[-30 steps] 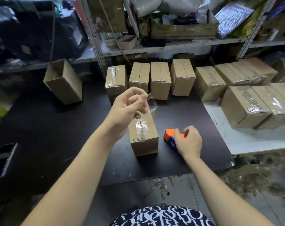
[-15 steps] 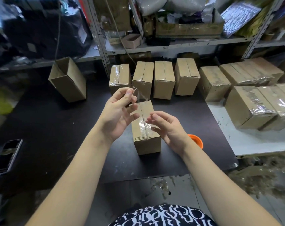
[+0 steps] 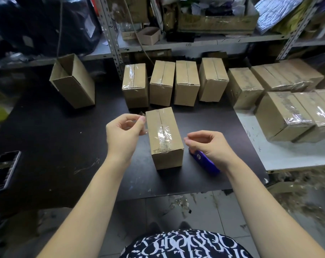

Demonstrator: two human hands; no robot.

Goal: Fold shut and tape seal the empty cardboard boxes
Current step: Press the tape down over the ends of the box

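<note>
A closed cardboard box [image 3: 164,136] stands in the middle of the black table [image 3: 46,138], with clear tape along the near part of its top seam. My left hand [image 3: 123,132] hovers at the box's left side and pinches a small end of clear tape [image 3: 141,114] between thumb and forefinger. My right hand [image 3: 209,144] hangs to the right of the box with loosely curled fingers, and I see nothing in it. Under that hand lies the blue tape dispenser [image 3: 204,162].
A row of taped boxes [image 3: 186,85] lines the back of the table, and more sealed boxes [image 3: 288,112] sit on the white surface at right. An open box [image 3: 72,81] lies tilted at back left. A phone [image 3: 4,169] rests at the left edge. Cluttered shelves stand behind.
My left hand has come down from above the box to its left side, still pinching tape. My right hand left the box top and moved right, over the dispenser.
</note>
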